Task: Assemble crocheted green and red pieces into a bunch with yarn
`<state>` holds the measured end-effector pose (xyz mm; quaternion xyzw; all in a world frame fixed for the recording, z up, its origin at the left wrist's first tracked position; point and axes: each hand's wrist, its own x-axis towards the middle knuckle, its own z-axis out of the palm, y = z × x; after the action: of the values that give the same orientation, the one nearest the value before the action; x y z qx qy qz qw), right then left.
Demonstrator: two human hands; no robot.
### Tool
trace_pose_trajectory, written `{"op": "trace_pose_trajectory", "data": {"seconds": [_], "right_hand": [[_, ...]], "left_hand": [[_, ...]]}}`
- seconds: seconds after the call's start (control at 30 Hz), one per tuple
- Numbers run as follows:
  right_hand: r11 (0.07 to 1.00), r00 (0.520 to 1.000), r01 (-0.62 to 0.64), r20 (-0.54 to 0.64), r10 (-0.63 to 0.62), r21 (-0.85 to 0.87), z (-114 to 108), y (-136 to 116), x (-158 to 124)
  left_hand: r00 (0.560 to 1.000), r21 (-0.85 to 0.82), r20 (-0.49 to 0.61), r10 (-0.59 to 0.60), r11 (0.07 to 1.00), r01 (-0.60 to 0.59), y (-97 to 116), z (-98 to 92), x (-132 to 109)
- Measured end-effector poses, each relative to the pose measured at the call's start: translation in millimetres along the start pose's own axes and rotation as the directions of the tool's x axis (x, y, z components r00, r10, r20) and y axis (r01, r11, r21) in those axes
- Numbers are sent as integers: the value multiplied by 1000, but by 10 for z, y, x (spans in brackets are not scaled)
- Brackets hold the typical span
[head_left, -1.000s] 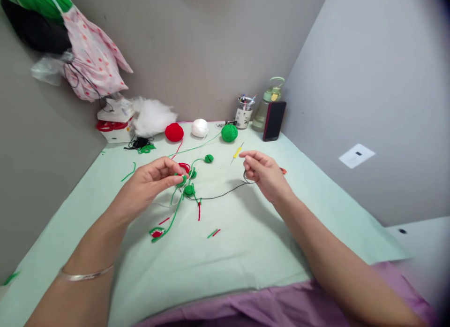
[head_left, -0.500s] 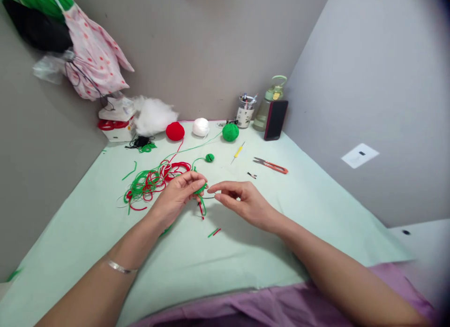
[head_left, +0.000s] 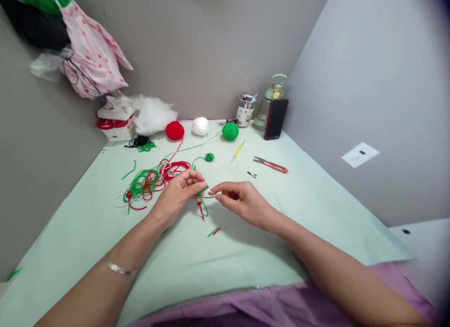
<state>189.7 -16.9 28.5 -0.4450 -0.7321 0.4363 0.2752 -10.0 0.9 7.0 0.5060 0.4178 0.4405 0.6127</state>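
Pinched in my left hand [head_left: 183,191] is a small green yarn piece [head_left: 202,192], mostly covered by my fingers. Green, red and dark yarn ends [head_left: 201,209] hang below it. My right hand [head_left: 242,200], just to its right, has thumb and forefinger closed on a thin, pale needle [head_left: 211,192] whose other end meets the green piece. A dark strand curves beneath the needle; where it leads is hidden. Left of my left hand lies a tangle of red, green and white yarn [head_left: 151,181]. Short green and red yarn snips [head_left: 213,231] lie in front of my hands.
Behind my hands are a red yarn ball [head_left: 175,130], a white ball [head_left: 200,126], a green ball [head_left: 230,131] and a small green ball [head_left: 209,157]. To the right lie a yellow-handled tool [head_left: 238,151] and orange thread snips [head_left: 271,164]. A phone [head_left: 276,119] leans against a bottle [head_left: 262,113].
The needle now shows between my right fingertips and the green yarn piece, where it was barely visible before. My right hand has hardly shifted; my left hand keeps its hold.
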Motion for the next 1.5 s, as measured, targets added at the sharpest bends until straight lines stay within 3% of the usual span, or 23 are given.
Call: {"op": "trace_pose_trajectory", "data": {"seconds": [0.57, 0.83, 1.07, 1.33, 1.5], "right_hand": [[1000, 1000, -12, 0, 12, 17, 9, 22, 8], [996, 996, -37, -73, 44, 87, -46, 26, 38], [997, 997, -13, -72, 18, 75, -52, -9, 18], [999, 999, -25, -45, 27, 33, -46, 8, 8], [999, 998, -36, -47, 35, -24, -42, 2, 0]], "left_hand": [[993, 107, -39, 114, 988, -109, -33, 10, -13], [998, -61, 53, -34, 997, 38, 39, -17, -30], [1000, -73, 17, -25, 997, 26, -13, -28, -10], [1000, -18, -9, 1, 1000, -1, -31, -39, 3], [998, 101, -35, 60, 993, -56, -32, -11, -19]]}}
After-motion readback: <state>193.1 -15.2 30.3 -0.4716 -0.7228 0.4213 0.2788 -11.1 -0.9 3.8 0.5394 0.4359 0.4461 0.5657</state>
